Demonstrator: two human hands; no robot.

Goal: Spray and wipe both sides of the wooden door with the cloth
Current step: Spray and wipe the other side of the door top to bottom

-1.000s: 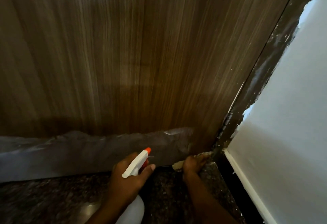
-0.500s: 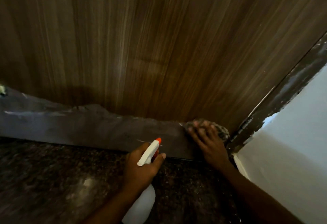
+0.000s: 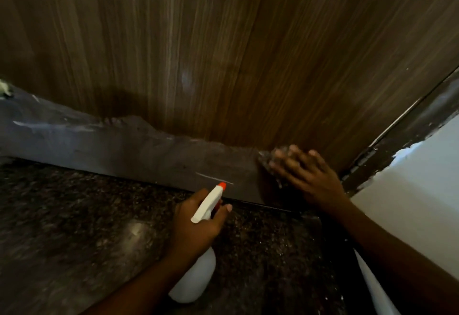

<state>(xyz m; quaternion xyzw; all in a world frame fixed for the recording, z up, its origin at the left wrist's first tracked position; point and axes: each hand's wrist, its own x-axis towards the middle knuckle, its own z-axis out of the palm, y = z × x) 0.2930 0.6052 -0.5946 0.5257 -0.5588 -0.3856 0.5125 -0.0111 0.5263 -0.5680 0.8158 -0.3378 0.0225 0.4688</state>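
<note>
1. View from the head, looking down at the foot of a brown wooden door (image 3: 223, 53), which fills the upper picture. A grey strip (image 3: 124, 145) with a ragged top edge covers its bottom edge.
2. The right hand (image 3: 313, 180) lies flat on the door's lower right corner, fingers (image 3: 295, 163) straight and spread. It presses a mottled cloth (image 3: 267, 159) against the wood, probably to spread pressure while wiping. The hand is blurred, and only the cloth's edge shows past the fingertips.
3. The left hand (image 3: 196, 227) grips the neck of a white bottle (image 3: 196, 280), fingers curled round it. The orange nozzle points at the strip, close to it, likely kept ready for the next spray.
4. Below is a dark speckled floor (image 3: 74, 227).
5. At right, a dark frame (image 3: 397, 135) meets a white wall (image 3: 409, 190).
6. This looks like the low corner of one side. The other side is not visible.
</note>
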